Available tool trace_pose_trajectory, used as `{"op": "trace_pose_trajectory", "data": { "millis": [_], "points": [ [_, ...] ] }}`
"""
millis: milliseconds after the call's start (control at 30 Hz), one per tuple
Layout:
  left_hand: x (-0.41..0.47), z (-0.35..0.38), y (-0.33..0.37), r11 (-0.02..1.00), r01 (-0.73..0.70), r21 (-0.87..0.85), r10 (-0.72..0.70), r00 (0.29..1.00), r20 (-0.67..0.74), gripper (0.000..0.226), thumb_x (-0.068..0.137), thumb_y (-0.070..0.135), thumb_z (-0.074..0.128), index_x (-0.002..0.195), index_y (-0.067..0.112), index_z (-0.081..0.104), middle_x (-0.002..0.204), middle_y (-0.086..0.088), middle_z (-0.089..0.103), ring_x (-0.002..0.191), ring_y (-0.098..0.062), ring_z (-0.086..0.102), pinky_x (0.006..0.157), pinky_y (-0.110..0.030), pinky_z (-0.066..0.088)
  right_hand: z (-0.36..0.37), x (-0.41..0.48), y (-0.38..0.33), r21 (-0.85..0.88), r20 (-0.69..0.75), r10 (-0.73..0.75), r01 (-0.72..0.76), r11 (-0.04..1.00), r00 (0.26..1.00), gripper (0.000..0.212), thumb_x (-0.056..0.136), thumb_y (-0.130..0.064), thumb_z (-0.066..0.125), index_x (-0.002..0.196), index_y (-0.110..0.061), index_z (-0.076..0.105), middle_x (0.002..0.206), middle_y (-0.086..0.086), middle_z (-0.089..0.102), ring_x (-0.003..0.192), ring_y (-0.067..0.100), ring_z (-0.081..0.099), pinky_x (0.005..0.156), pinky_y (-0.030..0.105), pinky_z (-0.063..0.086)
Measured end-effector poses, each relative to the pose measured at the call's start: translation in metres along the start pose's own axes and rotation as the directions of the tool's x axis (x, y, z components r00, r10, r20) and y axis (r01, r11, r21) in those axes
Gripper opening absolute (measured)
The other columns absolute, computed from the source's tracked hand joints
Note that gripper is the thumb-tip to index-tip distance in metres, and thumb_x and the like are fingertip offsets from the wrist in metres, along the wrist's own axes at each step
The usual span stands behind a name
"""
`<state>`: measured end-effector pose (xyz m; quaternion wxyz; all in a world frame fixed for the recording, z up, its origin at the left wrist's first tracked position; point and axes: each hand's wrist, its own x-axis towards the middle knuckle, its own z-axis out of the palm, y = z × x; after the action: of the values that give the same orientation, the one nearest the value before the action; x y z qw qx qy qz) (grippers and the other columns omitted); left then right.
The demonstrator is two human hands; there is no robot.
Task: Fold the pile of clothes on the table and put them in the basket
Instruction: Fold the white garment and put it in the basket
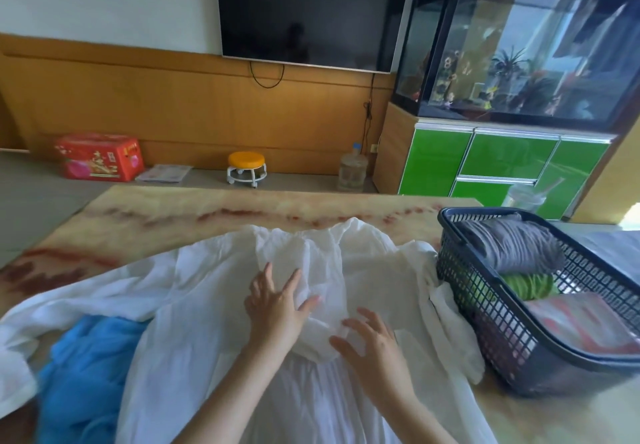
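Head view: where does the clothing lie?

A white garment (214,305) is spread wide over the marbled surface (173,208), gathered top toward the far edge, its right side touching the basket (540,367). A blue cloth (86,374) sits bunched at the left, partly under the white fabric.

And the hands?

Both are on the middle of the garment. The left hand (277,308) lies flat, grip wide, fingers straight and spread. The right hand (374,343) is just beside it, grip also wide, fingers spread and slightly bent over a raised crease; neither pinches anything.

What is in the basket?

It is dark plastic mesh, standing on the surface at the right. Inside are a grey folded piece (516,246) at the far end, a green piece (526,286) in the middle and a pink striped piece (581,326) nearest.

Beyond that?

A lidded cup (524,198) with a straw stands behind the basket. Farther off are a green cabinet (502,159) under a fish tank (519,45), a wall television (304,11), and on the floor a water bottle (352,170), an orange-topped stool (246,166) and a red box (98,156).
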<state>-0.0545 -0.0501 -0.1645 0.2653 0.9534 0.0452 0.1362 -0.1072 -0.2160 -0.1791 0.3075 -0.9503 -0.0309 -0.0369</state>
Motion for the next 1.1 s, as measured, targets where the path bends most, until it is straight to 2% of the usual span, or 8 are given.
{"op": "trace_pose_trajectory", "data": {
  "millis": [133, 200, 300, 367, 467, 667, 867, 1100],
  "points": [
    [-0.015, 0.022, -0.004, 0.955, -0.286, 0.084, 0.267, 0.946, 0.182, 0.061, 0.093, 0.054, 0.01, 0.146, 0.031, 0.028, 0.159, -0.002, 0.008, 0.146, -0.023, -0.003, 0.115, -0.042, 0.008, 0.012, 0.006, 0.008, -0.206, 0.026, -0.201, 0.202, 0.957, 0.979, 0.075, 0.08, -0.073, 0.003, 0.148, -0.042, 0.005, 0.151, -0.021, -0.013, 0.141, 0.003, -0.015, 0.114, 0.023, -0.002],
    [-0.028, 0.04, -0.017, 0.92, -0.348, 0.181, 0.273, 0.899, 0.342, 0.054, 0.098, 0.048, 0.006, 0.146, 0.034, 0.027, 0.158, -0.001, 0.01, 0.146, -0.019, 0.007, 0.115, -0.038, 0.005, 0.023, 0.008, 0.013, -0.321, 0.118, -0.216, 0.243, 0.915, 0.969, 0.075, 0.085, -0.069, -0.006, 0.147, -0.039, 0.024, 0.153, -0.017, 0.01, 0.14, 0.006, -0.001, 0.114, 0.027, -0.001],
    [-0.035, 0.059, -0.027, 0.926, -0.31, 0.217, 0.165, 0.847, 0.505, 0.071, 0.094, 0.055, -0.007, 0.131, 0.038, 0.051, 0.143, 0.001, 0.04, 0.126, -0.021, 0.05, 0.108, -0.036, 0.009, 0.036, 0.012, 0.024, -0.385, 0.292, -0.014, 0.131, 0.914, 0.956, 0.079, 0.092, -0.057, -0.01, 0.127, -0.033, 0.058, 0.135, -0.007, 0.055, 0.125, 0.016, 0.052, 0.103, 0.034, 0.039],
    [-0.029, 0.062, -0.033, 0.944, -0.27, 0.19, 0.148, 0.86, 0.488, 0.097, 0.07, 0.074, -0.028, 0.144, 0.042, 0.027, 0.155, 0.003, 0.015, 0.143, -0.02, 0.021, 0.111, -0.035, -0.005, 0.035, 0.013, 0.024, -0.416, 0.289, -0.035, 0.159, 0.895, 0.957, 0.083, 0.089, -0.058, -0.013, 0.132, -0.03, 0.054, 0.14, -0.004, 0.05, 0.127, 0.019, 0.051, 0.104, 0.036, 0.039],
    [-0.027, 0.064, -0.031, 0.944, -0.243, 0.222, 0.105, 0.862, 0.496, 0.091, 0.06, 0.071, -0.017, 0.146, 0.046, 0.001, 0.157, 0.006, -0.012, 0.145, -0.014, -0.013, 0.114, -0.04, -0.009, 0.032, 0.012, 0.025, -0.267, 0.393, -0.049, 0.165, 0.95, 0.918, 0.074, 0.088, -0.068, 0.005, 0.15, -0.029, 0.019, 0.159, -0.003, 0.009, 0.147, 0.02, 0.006, 0.117, 0.037, 0.002],
    [-0.025, 0.043, -0.006, 0.944, -0.306, 0.12, 0.269, 0.929, 0.253, 0.045, 0.086, 0.044, 0.032, 0.108, 0.032, 0.069, 0.112, 0.001, 0.069, 0.115, -0.019, 0.059, 0.095, -0.041, 0.021, -0.035, 0.002, 0.054, -0.07, -0.191, 0.058, -0.073, 0.995, 0.98, 0.041, 0.096, -0.015, 0.041, 0.134, -0.029, 0.051, 0.151, 0.002, 0.031, 0.142, 0.018, 0.017, 0.112, 0.029, 0.019],
    [-0.056, 0.049, 0.014, 0.924, -0.365, 0.116, 0.298, 0.875, 0.381, 0.114, 0.057, 0.083, -0.025, 0.145, 0.034, 0.031, 0.156, -0.002, 0.018, 0.145, -0.023, 0.002, 0.113, -0.042, -0.005, -0.074, -0.017, 0.092, -0.288, -0.169, 0.328, -0.364, 0.886, 0.93, 0.054, 0.089, -0.001, 0.035, 0.136, -0.025, 0.044, 0.146, 0.005, 0.032, 0.123, 0.025, 0.045, 0.095, 0.034, 0.039],
    [-0.063, 0.029, 0.008, 0.928, -0.352, 0.12, 0.251, 0.83, 0.497, 0.141, 0.029, 0.083, -0.04, 0.149, 0.032, 0.013, 0.159, 0.002, 0.006, 0.146, -0.014, -0.002, 0.114, -0.034, -0.007, -0.064, -0.019, 0.113, -0.357, -0.27, 0.321, -0.404, 0.842, 0.908, 0.036, 0.093, -0.013, 0.043, 0.128, -0.02, 0.042, 0.116, 0.005, 0.053, 0.093, 0.024, 0.061, 0.069, 0.031, 0.044]
  ]
}}
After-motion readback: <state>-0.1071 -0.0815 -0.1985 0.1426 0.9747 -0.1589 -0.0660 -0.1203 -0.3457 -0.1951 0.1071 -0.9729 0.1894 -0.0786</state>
